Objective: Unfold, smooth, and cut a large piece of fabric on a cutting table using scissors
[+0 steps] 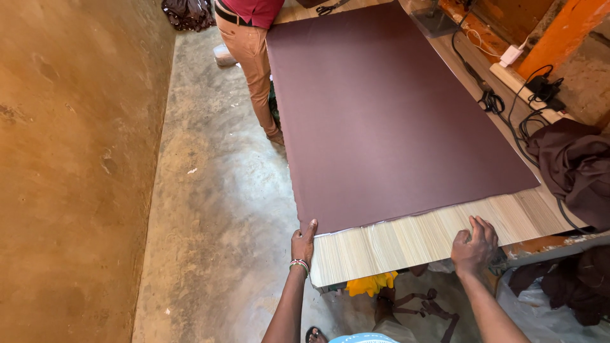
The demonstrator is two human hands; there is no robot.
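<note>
Below, hands (389, 244) (flat) on table (413, 241)

2 bare forearms in shot, no sleeves on either. The left hand (303, 244) wears a beaded bracelet (300, 263) at the wrist, pink, white and dark beads in a thin band. The right hand (474, 244) wears nothing, no rings showing. Below, a light blue garment (363, 338) edge peeks in.

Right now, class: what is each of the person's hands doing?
Left hand: open, thumb up at the corner of the large maroon fabric sheet.
Right hand: fingers curled, pressing the pale wooden tabletop, holding nothing.
</note>
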